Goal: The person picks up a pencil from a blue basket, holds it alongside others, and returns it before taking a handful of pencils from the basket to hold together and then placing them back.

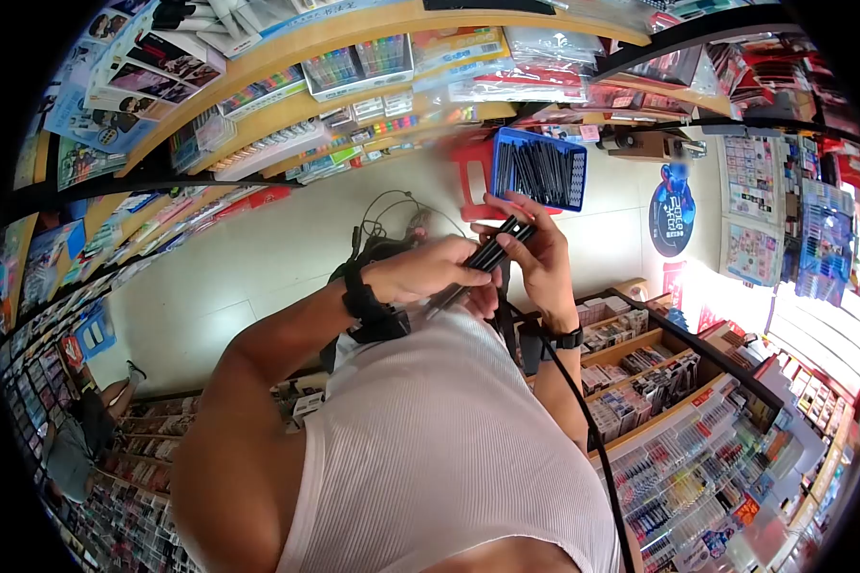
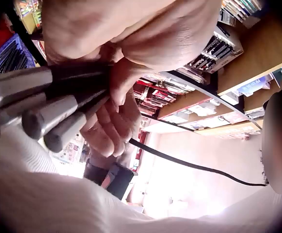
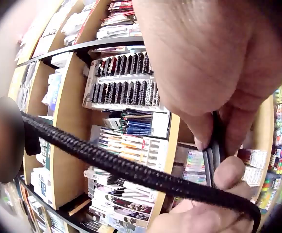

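A small bundle of black pens [image 1: 488, 254] with grey ends is held between both hands in front of the chest. My left hand [image 1: 422, 271] grips the bundle around its middle. In the left wrist view several grey pen ends [image 2: 58, 116] stick out from the left hand [image 2: 126, 39], close to the white shirt. My right hand [image 1: 547, 256] is at the far end, its thumb and fingers pinching the pens. The right wrist view shows the dark barrels [image 3: 211, 162] between the right hand [image 3: 213, 63] above and the left thumb below.
Beyond the hands, a blue basket [image 1: 575, 177] full of similar black pens sits on a red stool [image 1: 474, 181]. Stocked stationery shelves [image 1: 354, 124] surround the aisle. A black cord [image 1: 583, 401] hangs past the right forearm. Another person [image 1: 76, 449] is at the far left.
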`<state>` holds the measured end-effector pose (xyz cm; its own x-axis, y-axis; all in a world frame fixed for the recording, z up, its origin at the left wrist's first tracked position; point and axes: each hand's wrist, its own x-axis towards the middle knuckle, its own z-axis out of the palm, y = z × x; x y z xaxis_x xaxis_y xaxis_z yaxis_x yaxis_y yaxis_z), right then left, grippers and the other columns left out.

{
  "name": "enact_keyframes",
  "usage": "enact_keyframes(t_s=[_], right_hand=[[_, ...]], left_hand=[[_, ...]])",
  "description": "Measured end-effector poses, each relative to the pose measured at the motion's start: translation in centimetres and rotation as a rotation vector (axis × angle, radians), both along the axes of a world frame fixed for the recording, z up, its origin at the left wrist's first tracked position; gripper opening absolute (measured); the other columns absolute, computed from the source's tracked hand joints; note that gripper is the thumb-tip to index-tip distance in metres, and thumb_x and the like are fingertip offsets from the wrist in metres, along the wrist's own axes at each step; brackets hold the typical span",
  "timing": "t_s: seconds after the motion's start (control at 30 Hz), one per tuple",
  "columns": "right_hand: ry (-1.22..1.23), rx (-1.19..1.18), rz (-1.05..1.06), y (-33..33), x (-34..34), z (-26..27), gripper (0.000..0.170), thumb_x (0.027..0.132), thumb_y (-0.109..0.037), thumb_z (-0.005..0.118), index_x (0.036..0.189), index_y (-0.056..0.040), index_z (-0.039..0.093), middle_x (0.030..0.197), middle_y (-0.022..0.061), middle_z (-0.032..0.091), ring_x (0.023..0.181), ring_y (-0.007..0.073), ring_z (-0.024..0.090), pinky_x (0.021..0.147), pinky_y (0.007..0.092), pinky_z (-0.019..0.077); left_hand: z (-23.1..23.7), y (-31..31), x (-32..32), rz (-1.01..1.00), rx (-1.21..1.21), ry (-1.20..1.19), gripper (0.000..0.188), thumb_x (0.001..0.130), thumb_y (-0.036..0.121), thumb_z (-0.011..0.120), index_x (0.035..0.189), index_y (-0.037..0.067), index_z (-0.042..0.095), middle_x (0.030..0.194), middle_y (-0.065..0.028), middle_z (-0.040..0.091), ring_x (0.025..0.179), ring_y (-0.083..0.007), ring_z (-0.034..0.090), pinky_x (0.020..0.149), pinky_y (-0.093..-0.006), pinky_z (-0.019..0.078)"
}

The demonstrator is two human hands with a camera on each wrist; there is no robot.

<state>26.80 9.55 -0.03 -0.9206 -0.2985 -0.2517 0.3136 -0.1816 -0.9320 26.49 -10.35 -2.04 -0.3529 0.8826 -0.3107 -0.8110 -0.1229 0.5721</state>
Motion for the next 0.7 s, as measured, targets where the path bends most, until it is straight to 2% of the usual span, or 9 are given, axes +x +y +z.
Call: enact_keyframes(t_s=[0.03,0.07,0.17,0.23,0.3,0.33,0.47,0.53,0.7], right_hand=[[0.018,-0.008,-0.017,-0.2,-0.2,-0.2,0.054,0.094,0.013,0.051,0.144,0.0019,0.036,0.14,0.021,0.053,0.116,0.0314,0.065,0.095,0.0372,0.056],[0.013,0.013,-0.031,-0.4,-0.4,-0.2,0.052,0.096,0.01,0.051,0.144,-0.0013,0.036,0.137,0.0213,0.056,0.115,0.0304,0.065,0.093,0.0367,0.0563],[0.004,0.033,-0.034,-0.9,-0.8,0.0,0.05,0.097,0.008,0.052,0.143,-0.0025,0.036,0.132,0.0215,0.06,0.114,0.0294,0.066,0.092,0.0363,0.0566],[-0.01,-0.001,-0.056,-1.0,-1.0,0.2,0.048,0.097,0.007,0.052,0.142,-0.0029,0.037,0.129,0.0218,0.062,0.113,0.0289,0.066,0.09,0.0353,0.0569],[-0.019,0.044,0.022,-0.7,-1.3,0.6,0.048,0.097,0.007,0.052,0.142,-0.0027,0.037,0.129,0.0218,0.063,0.111,0.0257,0.066,0.089,0.0336,0.0565],[0.02,0.152,0.048,-0.8,-1.4,1.1,0.048,0.097,0.005,0.054,0.142,-0.0019,0.038,0.127,0.0208,0.064,0.104,0.021,0.068,0.083,0.0299,0.057],[-0.024,0.132,0.027,-0.4,-1.3,1.2,0.048,0.097,0.005,0.055,0.142,-0.0009,0.039,0.125,0.0191,0.066,0.097,0.0165,0.068,0.076,0.0268,0.057],[0.019,0.137,0.041,0.0,-1.4,0.9,0.049,0.096,0.005,0.056,0.142,-0.0005,0.041,0.124,0.0182,0.067,0.09,0.0142,0.069,0.07,0.0247,0.0567],[0.018,0.139,0.036,1.1,-1.3,1.5,0.053,0.096,0.006,0.056,0.146,-0.0011,0.039,0.123,0.0176,0.068,0.088,0.0132,0.069,0.069,0.0242,0.0565]], left_hand=[[-0.1,0.0,0.1,0.05,0.032,-0.037,0.019,0.103,0.017,0.055,0.11,-0.001,0.059,0.096,-0.0124,0.07,0.088,-0.0191,0.07,0.078,-0.0307,0.0555],[-0.2,0.1,0.1,0.05,0.029,-0.043,0.019,0.103,0.017,0.055,0.11,-0.001,0.059,0.096,-0.0124,0.07,0.088,-0.0191,0.07,0.078,-0.0307,0.0555],[-0.6,0.5,0.1,0.166,0.068,-0.016,0.021,0.103,0.016,0.054,0.116,-0.001,0.056,0.1,-0.0133,0.069,0.087,-0.0203,0.07,0.079,-0.0326,0.0571],[-0.7,0.7,0.2,0.165,0.055,-0.011,0.022,0.104,0.016,0.053,0.119,-0.001,0.054,0.101,-0.0134,0.069,0.088,-0.0216,0.071,0.078,-0.0339,0.058],[-0.2,0.9,0.3,0.259,0.025,-0.075,0.022,0.104,0.017,0.052,0.118,-0.001,0.054,0.101,-0.0134,0.069,0.089,-0.0229,0.071,0.077,-0.0348,0.0585],[-0.6,1.0,0.4,0.274,0.048,-0.079,0.022,0.105,0.017,0.051,0.118,-0.001,0.054,0.1,-0.0136,0.069,0.09,-0.0239,0.071,0.076,-0.0355,0.0588],[-0.3,1.4,0.1,0.271,0.034,-0.103,0.018,0.105,0.012,0.047,0.112,-0.003,0.054,0.099,-0.0152,0.068,0.086,-0.026,0.071,0.075,-0.0358,0.06],[-0.8,1.6,-0.1,0.247,0.111,-0.131,0.023,0.104,0.018,0.052,0.118,0.0,0.054,0.1,-0.0135,0.069,0.09,-0.0246,0.071,0.077,-0.0357,0.0586],[-1.0,2.9,-0.2,0.238,0.117,-0.136,0.022,0.105,0.016,0.05,0.117,-0.001,0.054,0.1,-0.0141,0.068,0.088,-0.0252,0.071,0.076,-0.0359,0.0586]])
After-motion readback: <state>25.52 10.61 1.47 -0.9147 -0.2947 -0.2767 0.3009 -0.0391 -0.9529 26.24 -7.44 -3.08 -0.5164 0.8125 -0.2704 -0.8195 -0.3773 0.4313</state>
